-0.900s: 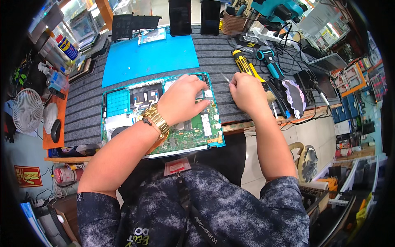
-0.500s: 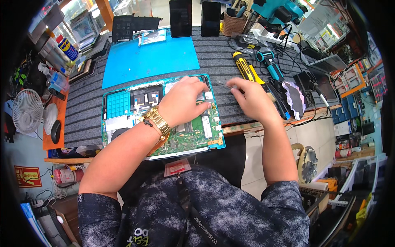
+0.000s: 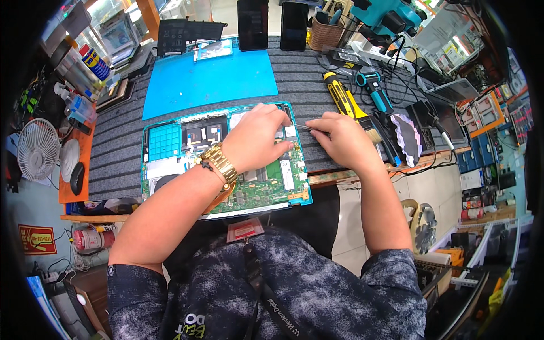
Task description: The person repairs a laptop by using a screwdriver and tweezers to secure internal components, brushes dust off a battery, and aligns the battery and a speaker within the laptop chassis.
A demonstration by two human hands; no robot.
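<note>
An opened laptop base (image 3: 165, 143) with a teal frame lies at the front edge of the bench. Its green circuit board (image 3: 258, 198) is exposed. My left hand (image 3: 258, 137) rests over the upper right part of it, thumb and fingers apart, holding nothing I can see; it covers some of the board. Just right of the laptop, my right hand (image 3: 347, 141) pinches a slim metal tool like tweezers (image 3: 299, 125). The tool points left, its tip at the laptop's upper right corner by my left fingertips. What the tip touches is too small to tell.
Behind the laptop lies a blue mat (image 3: 209, 85), with a black laptop battery (image 3: 184, 37) and two dark phones (image 3: 253, 25) beyond. Right of my right hand are a yellow-black tool (image 3: 341, 96), a teal-black tool (image 3: 375, 93), a brush (image 3: 373, 134) and cables. A fan (image 3: 37, 150) stands left.
My right hand has shifted slightly left and down, bringing the slim tool from beside the laptop to its upper right corner. My left hand has stayed on the laptop.
</note>
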